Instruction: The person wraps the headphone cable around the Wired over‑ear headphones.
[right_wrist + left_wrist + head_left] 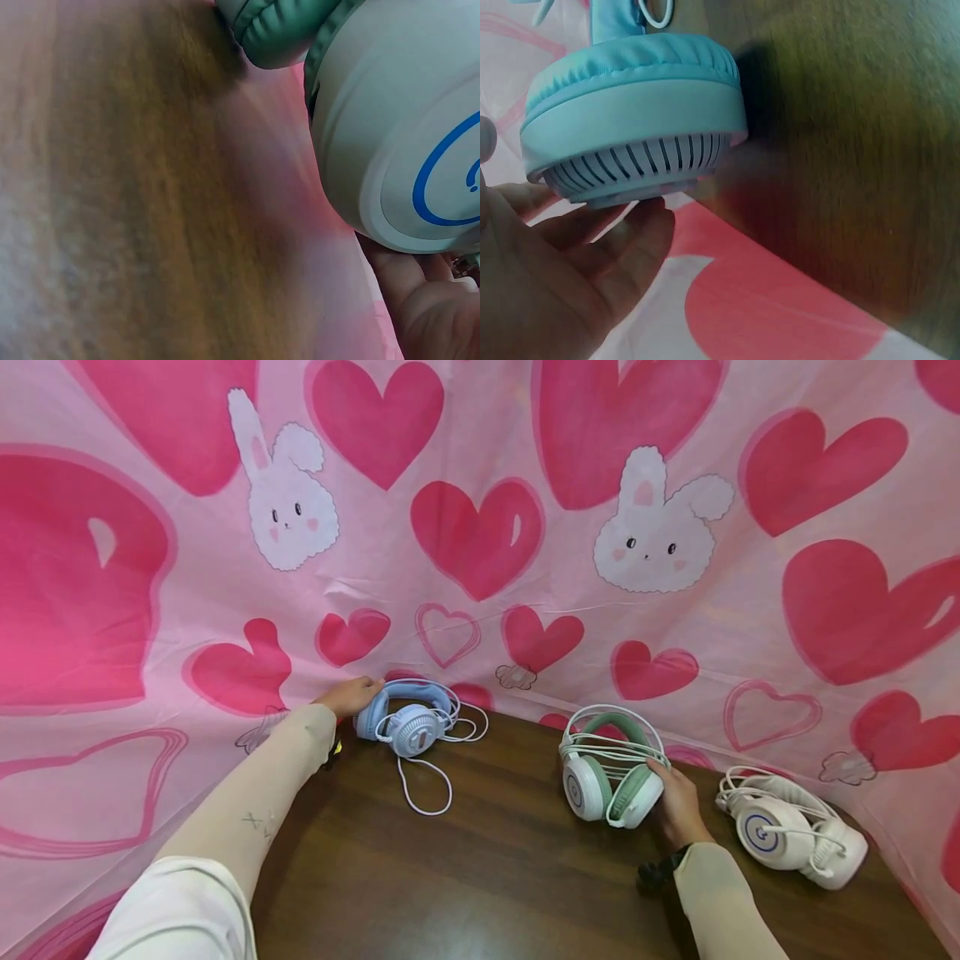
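Gripping the green headset (598, 779), my right hand (681, 803) could snag its looped cable (606, 746); leftward, my seemingly loose left hand (350, 697) touches the blue one (414, 729).

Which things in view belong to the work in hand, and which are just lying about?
In hand, seemingly:
blue headset, left hand touching it
green-padded headset, right hand holding it

Lying about, apparently:
white headset, no hand on it
cloth, just backdrop

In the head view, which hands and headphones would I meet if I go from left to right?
The left hand, the light blue headphones, the white-and-green headphones, the right hand, then the white headphones.
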Available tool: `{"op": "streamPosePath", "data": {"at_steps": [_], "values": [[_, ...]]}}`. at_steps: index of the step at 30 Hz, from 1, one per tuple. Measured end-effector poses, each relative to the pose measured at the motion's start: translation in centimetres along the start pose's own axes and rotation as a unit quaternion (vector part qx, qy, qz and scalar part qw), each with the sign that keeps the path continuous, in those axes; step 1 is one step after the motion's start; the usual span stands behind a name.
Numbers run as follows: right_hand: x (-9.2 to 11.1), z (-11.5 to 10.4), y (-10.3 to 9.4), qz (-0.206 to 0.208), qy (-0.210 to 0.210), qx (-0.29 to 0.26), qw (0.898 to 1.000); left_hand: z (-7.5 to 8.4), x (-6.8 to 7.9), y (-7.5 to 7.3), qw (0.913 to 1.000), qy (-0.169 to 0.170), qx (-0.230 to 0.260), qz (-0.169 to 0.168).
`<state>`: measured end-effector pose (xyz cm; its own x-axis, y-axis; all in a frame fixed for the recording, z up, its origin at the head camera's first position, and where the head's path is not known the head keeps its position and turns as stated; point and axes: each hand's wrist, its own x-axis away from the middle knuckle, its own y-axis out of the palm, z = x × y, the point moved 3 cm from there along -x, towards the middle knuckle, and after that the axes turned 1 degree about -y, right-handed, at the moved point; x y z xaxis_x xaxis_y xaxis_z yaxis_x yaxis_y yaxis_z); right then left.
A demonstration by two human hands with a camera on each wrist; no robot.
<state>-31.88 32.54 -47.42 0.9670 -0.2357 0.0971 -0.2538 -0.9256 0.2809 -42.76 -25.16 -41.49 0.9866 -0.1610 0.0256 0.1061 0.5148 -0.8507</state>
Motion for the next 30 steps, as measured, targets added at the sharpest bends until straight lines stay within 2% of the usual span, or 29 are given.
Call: {"op": "streamPosePath", "data": {"at_steps": [3,10,15,21,24,30], "values": [[-0.3,0.0,-0.2,-0.005,0.009,0.022,1.000,-0.2,-0.2,0.2,0.9994,-0.012,0.026,-0.017],[-0.7,-0.1,-0.9,-0.011,0.043,0.045,0.998,-1.3,-0.6,0.9,0.9946,-0.004,0.097,-0.036],[-1.1,0.0,-1.7,-0.005,0.067,0.075,0.995,-1.5,-0.5,1.1,0.9861,-0.035,0.155,-0.050],[-1.4,0.0,-2.6,-0.016,0.094,0.131,0.987,-1.4,-0.6,1.8,0.9771,-0.035,0.205,-0.045],[-1.6,-0.3,-2.7,-0.027,0.100,0.172,0.980,-1.5,-0.6,2.3,0.9679,-0.057,0.239,-0.052],[-1.9,-0.6,-3.0,-0.042,0.108,0.212,0.970,-1.8,-0.7,2.8,0.9640,-0.083,0.248,-0.047]]}}
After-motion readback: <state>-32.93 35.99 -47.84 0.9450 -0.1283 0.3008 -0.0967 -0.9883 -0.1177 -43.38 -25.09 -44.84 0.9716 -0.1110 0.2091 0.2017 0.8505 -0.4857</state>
